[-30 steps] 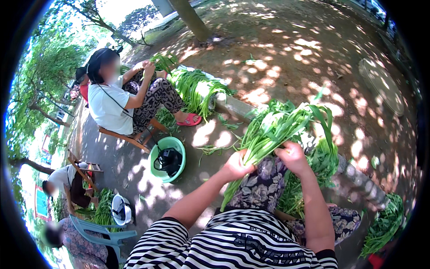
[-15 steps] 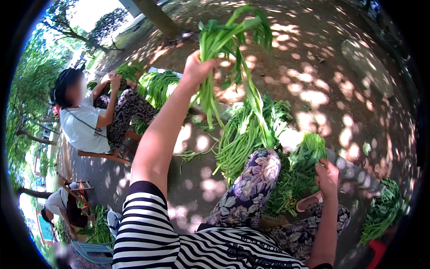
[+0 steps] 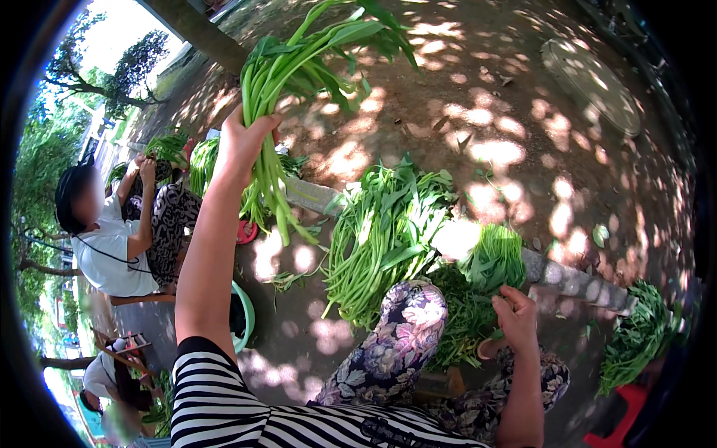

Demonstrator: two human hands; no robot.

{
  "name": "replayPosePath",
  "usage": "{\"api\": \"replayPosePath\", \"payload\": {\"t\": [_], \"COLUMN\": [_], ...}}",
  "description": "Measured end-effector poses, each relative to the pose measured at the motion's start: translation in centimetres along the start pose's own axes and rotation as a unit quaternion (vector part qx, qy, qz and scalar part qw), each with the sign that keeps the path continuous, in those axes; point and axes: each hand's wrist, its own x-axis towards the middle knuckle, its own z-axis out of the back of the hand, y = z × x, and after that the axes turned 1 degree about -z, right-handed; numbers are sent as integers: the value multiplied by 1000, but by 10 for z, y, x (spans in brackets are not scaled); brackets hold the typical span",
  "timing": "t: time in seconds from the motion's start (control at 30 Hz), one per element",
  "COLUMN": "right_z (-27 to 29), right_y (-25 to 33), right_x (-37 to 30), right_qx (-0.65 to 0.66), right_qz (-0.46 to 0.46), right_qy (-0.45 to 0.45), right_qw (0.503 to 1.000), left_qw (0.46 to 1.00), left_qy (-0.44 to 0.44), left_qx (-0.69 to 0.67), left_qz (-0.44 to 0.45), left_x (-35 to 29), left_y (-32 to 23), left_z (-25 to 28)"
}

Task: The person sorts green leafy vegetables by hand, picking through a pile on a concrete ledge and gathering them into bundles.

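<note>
My left hand (image 3: 240,145), raised high with the arm stretched out, is closed around a bunch of water spinach (image 3: 278,66). Its leafy tops droop over to the right, and the pale green stems hang below my fist. Lower down lies a loose heap of the same leafy greens (image 3: 385,239), beyond my knee. My right hand (image 3: 515,315) is curled closed near my right leg, just below a bundle of finer green stalks (image 3: 494,257). Whether anything small is inside those fingers is hidden.
A low concrete kerb (image 3: 575,280) runs behind the greens. More greens (image 3: 635,340) lie at the right beside a red plastic stool (image 3: 624,418). A green-rimmed basin (image 3: 246,317) stands left of my legs. A seated person (image 3: 112,250) handles greens at the left.
My left hand has swung left with the bunch as the view shifted. The right hand has come slightly down and left. The basin at the left has come into view.
</note>
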Motion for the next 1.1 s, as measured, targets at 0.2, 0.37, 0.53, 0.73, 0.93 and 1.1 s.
{"api": "replayPosePath", "payload": {"t": [0.2, 0.37, 0.53, 0.73, 0.93, 1.1], "right_z": [-14, -31, -41, -46, -43, -35], "right_y": [20, 27, 29, 26, 9, 7], "right_x": [13, 17, 18, 15, 5, -3], "right_qx": [9, 30, 48, 49, 52, 135], "right_qz": [-4, 7, 18, 1, 0, -41], "right_qy": [52, 60, 91, 72, 58, 63], "right_qw": [999, 998, 995, 996, 997, 988], "left_qw": [997, 998, 995, 992, 989, 989], "left_qy": [-22, -8, -15, -42, -10, 20], "left_qx": [-35, -32, -50, -42, -59, -86], "left_qz": [63, 58, 84, 115, 135, 115], "left_x": [-14, -23, -47, -73, -82, -83], "left_y": [-11, -26, -36, -38, -33, -35], "left_z": [41, 71, 100, 121, 127, 107]}}
